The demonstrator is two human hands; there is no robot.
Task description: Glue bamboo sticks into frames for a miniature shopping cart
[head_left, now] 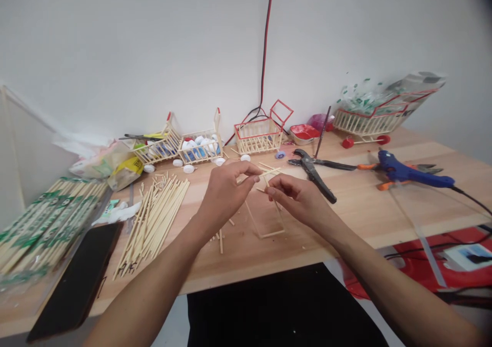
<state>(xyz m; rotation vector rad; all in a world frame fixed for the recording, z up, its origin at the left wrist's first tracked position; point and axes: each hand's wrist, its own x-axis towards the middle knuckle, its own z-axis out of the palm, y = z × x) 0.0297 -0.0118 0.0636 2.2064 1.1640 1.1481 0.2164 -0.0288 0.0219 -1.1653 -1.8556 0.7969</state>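
Now, from the head camera, both hands meet above the table (365, 208). The left hand (225, 196) has its thumb and forefinger pressed together on one end of a thin wooden stick (270, 172), and the right hand (298, 198) pinches near the other end with curled fingers (277, 189). The stick sits in the air just above a flat stick frame (265, 219) lying on the wood.

The stick is slim, so too much bend between the two pinches could snap it or splinter it into a fingertip. A loose pinch could let it fall onto the frame and knock that frame's joints askew.

The glue gun (407, 171) lies near the right forearm with its cord trailing off the edge, so a sweep of that arm could snag it. The cutters (315, 175) lie just beyond the right knuckles.
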